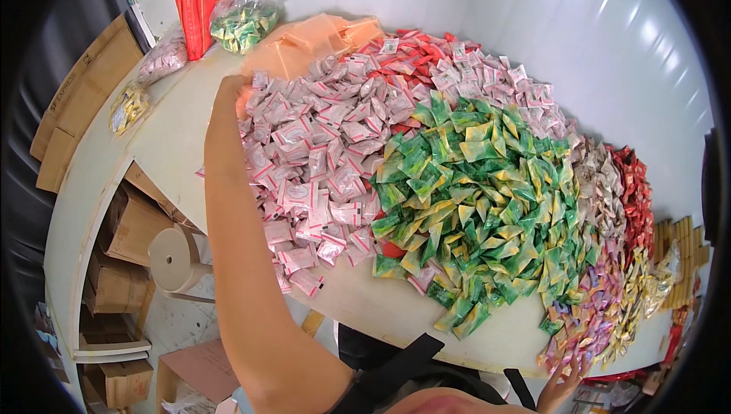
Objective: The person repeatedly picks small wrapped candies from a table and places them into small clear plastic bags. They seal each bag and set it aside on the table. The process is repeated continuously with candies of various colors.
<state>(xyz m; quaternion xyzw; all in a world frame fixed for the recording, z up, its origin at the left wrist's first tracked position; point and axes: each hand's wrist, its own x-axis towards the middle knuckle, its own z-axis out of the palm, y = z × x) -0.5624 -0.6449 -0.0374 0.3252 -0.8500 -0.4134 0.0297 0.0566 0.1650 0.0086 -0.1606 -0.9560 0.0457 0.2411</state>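
Note:
My left arm stretches up the table, with my left hand (234, 87) at the edge of orange translucent plastic bags (304, 45), beside a pile of pale pink sachets (304, 132); its fingers are mostly hidden. Low on the right, my right hand (569, 372) has its fingers apart at the table's edge, by small purple-and-pink packets (586, 315). A large heap of green-and-yellow sachets (480, 193) covers the middle. Red sachets (411, 60) lie behind the pink ones; brownish sachets (598, 189), dark red ones (636, 193) and gold ones (632, 300) lie to the right.
On the white table (160, 163) stand a red bag (194, 14), a clear bag of green sachets (244, 26), and bags of pink (160, 64) and yellow packets (128, 109). Cardboard boxes (129, 227) and a round cream object (171, 258) sit lower left; gold boxes (678, 235) stand far right.

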